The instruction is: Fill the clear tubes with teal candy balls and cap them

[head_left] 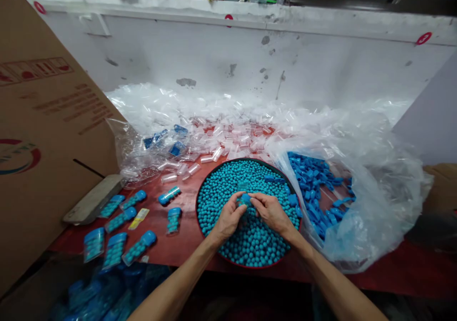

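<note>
Over a round tray (197, 211) of small teal balls (250, 245), my left hand (228, 216) and my right hand (272, 212) meet. Between their fingertips is a small clear plastic container with a blue cap (245, 198). Both hands are closed on it, the right fingers at the cap's side. How full the container is, I cannot tell, since fingers cover part of it. A few loose blue caps (293, 199) lie on the balls at the tray's right side.
Filled capped containers (114, 249) lie on the red table (193, 245), left of the tray. Empty clear containers (243, 140) are heaped behind it. A plastic bag (371, 206) holds blue caps (314, 192) at right. A cardboard box (53, 121) stands left.
</note>
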A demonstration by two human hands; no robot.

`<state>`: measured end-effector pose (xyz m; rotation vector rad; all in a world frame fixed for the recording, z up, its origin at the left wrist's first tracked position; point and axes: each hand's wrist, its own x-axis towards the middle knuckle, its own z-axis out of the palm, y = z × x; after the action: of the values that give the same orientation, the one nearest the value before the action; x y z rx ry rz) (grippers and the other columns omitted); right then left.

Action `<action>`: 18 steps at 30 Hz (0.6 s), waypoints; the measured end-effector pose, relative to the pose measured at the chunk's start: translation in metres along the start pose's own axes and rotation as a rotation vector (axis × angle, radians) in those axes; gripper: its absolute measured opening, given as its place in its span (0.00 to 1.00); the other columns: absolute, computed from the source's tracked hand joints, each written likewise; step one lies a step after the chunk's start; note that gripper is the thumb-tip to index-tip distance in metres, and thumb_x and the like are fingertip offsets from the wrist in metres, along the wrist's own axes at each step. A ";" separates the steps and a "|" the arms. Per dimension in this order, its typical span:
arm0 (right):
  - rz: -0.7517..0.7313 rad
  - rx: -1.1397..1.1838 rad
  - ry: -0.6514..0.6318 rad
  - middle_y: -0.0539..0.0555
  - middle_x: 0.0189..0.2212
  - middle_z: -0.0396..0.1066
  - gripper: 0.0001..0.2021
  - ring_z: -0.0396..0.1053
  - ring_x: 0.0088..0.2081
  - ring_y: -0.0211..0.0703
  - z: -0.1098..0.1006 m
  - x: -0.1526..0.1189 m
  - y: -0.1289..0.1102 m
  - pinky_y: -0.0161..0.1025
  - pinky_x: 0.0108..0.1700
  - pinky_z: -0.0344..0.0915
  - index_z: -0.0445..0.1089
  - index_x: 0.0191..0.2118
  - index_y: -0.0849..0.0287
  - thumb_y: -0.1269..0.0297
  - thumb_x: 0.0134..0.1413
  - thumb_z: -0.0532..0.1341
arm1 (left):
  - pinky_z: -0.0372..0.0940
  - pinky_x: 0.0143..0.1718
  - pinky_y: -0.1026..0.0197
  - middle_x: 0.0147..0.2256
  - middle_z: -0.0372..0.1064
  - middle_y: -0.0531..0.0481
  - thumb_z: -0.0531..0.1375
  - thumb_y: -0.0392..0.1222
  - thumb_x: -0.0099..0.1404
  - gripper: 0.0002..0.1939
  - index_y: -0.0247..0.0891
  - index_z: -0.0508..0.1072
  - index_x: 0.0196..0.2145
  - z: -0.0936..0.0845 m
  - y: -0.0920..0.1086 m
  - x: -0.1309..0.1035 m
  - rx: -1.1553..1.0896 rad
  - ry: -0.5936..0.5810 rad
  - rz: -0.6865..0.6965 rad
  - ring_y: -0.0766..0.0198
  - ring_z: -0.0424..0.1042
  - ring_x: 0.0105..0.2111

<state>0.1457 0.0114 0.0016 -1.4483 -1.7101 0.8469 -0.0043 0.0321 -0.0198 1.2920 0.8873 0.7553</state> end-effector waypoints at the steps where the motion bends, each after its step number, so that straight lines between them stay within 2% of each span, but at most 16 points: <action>1: 0.005 0.001 -0.007 0.47 0.17 0.65 0.15 0.63 0.21 0.35 0.000 0.000 -0.001 0.32 0.26 0.60 0.69 0.42 0.59 0.62 0.56 0.48 | 0.54 0.14 0.71 0.20 0.56 0.59 0.53 0.44 0.57 0.23 0.38 0.55 0.50 0.001 0.001 -0.001 -0.008 0.018 0.003 0.73 0.57 0.15; 3: -0.032 -0.013 -0.034 0.47 0.18 0.65 0.15 0.62 0.20 0.34 -0.002 -0.002 -0.003 0.31 0.25 0.59 0.69 0.42 0.58 0.62 0.56 0.48 | 0.54 0.14 0.71 0.20 0.55 0.59 0.53 0.43 0.57 0.23 0.39 0.56 0.50 0.003 0.001 -0.004 -0.020 0.038 0.001 0.74 0.57 0.15; 8: -0.234 -0.153 -0.083 0.52 0.26 0.68 0.15 0.64 0.28 0.37 -0.002 -0.008 -0.003 0.33 0.33 0.61 0.66 0.46 0.59 0.68 0.56 0.48 | 0.50 0.11 0.72 0.18 0.52 0.60 0.52 0.42 0.56 0.18 0.38 0.59 0.45 0.012 0.001 -0.009 -0.057 0.103 -0.011 0.75 0.55 0.13; 12: -0.258 -0.181 -0.113 0.54 0.31 0.66 0.18 0.63 0.33 0.39 -0.002 -0.013 0.004 0.37 0.38 0.61 0.61 0.51 0.60 0.72 0.53 0.49 | 0.51 0.11 0.72 0.18 0.53 0.61 0.52 0.44 0.57 0.16 0.39 0.59 0.44 0.014 0.002 -0.010 -0.075 0.151 -0.045 0.75 0.55 0.12; 15: -0.139 0.015 -0.163 0.53 0.34 0.65 0.17 0.63 0.33 0.38 -0.012 -0.013 0.007 0.38 0.39 0.62 0.63 0.48 0.58 0.70 0.50 0.53 | 0.54 0.13 0.72 0.20 0.56 0.59 0.53 0.46 0.57 0.18 0.39 0.58 0.44 0.006 0.006 -0.011 -0.080 0.053 -0.076 0.74 0.59 0.13; 18: 0.114 0.301 -0.183 0.50 0.30 0.64 0.15 0.63 0.24 0.33 -0.022 -0.008 0.007 0.36 0.30 0.64 0.65 0.43 0.60 0.67 0.46 0.57 | 0.55 0.13 0.71 0.22 0.58 0.59 0.53 0.47 0.57 0.18 0.40 0.57 0.44 -0.001 0.009 -0.013 -0.051 -0.053 -0.086 0.75 0.58 0.13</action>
<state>0.1684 0.0049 0.0064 -1.3035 -1.5590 1.2737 -0.0108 0.0223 -0.0088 1.2160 0.8698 0.6694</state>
